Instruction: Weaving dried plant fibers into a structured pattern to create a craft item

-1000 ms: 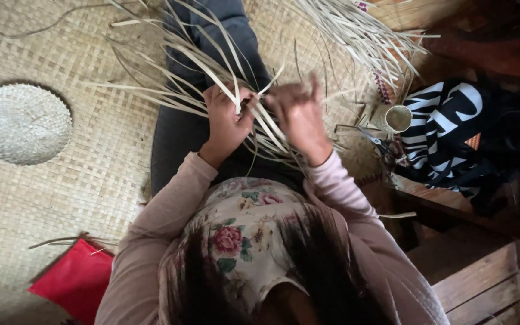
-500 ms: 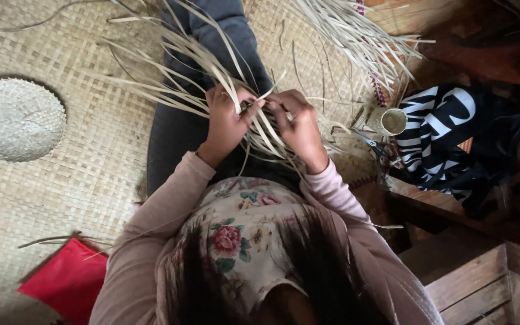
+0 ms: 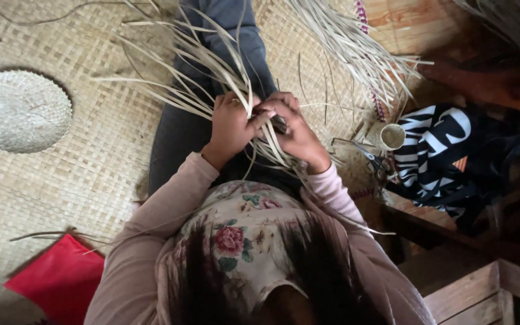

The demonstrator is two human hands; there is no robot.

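Both hands meet over the person's lap, closed on a bundle of pale straw strips (image 3: 212,72) that fan up and left across the dark trouser leg. The left hand (image 3: 231,125) pinches strips against the right hand (image 3: 293,129), fingers touching. A round woven piece (image 3: 20,110) lies well apart on the woven floor mat (image 3: 91,174), a red cloth (image 3: 55,280) nearer the elbow

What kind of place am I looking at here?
Probably a home weaving spot on the floor: a woven mat underfoot, both hands working pale straw strips, a finished round woven piece nearby.
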